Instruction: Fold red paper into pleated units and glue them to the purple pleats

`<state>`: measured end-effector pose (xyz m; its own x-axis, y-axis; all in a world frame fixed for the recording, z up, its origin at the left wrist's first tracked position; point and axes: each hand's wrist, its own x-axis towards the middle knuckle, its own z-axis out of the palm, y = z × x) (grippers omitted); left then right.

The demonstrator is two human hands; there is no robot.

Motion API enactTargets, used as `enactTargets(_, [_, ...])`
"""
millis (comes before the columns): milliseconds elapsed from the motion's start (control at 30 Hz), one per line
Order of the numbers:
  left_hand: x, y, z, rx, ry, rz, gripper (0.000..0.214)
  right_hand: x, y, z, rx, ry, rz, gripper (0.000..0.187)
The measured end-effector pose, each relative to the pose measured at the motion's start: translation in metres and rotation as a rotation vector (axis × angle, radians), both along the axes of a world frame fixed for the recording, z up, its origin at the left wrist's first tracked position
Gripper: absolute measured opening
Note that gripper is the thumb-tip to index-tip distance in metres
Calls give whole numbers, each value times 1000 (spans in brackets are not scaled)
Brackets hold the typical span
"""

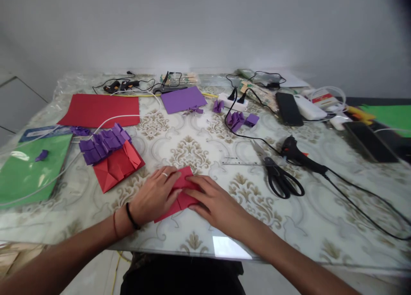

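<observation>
A folded piece of red paper [183, 181] lies on the patterned table [199, 239] in front of me. My left hand [154, 196], with a ring and black wristbands, lies flat on its left part, fingers stretched out. My right hand [212, 201] presses on its right part, fingers flat and pointing left. Both hands touch the paper and hide much of it. Neither grips it.
To the left lie folded red pieces [115, 168], a pile of folded purple pieces [102, 143], a red sheet [101, 110] and green sheet [27, 168]. A purple sheet [183, 99] lies farther back. Black scissors [282, 181], a clear ruler [240, 161], a glue gun [300, 156] and cables lie to the right.
</observation>
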<state>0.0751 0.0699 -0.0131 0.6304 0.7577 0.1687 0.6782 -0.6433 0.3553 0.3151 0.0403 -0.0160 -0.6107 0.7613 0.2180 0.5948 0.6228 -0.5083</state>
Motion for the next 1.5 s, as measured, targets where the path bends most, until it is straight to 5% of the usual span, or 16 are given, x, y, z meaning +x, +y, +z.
enactTargets(133, [-7,-19,-12,134,72,-83,59,-2,-13,-5,45,51,-37,27])
enactTargets(400, [-7,-22,-14,132,142,-91,66,0,-25,-7,2,182,-78,23])
enactTargets(600, [-8,-20,-13,149,157,-126,53,3,24,6,-232,177,-320,37])
enactTargets(800, [-7,-19,-12,179,178,-126,47,-17,74,16,-409,122,-266,25])
enactTargets(933, [-6,-21,-14,184,198,-109,62,-19,85,21,-494,69,-226,11])
enactTargets(1033, [-6,-21,-16,185,205,-97,71,-17,82,23,-537,37,-243,5])
enactTargets(1233, [-6,-21,-16,145,177,-74,71,-14,52,29,-560,6,-334,51])
enactTargets(1500, [1,-24,-13,119,171,-20,72,-12,13,34,-661,7,-483,65])
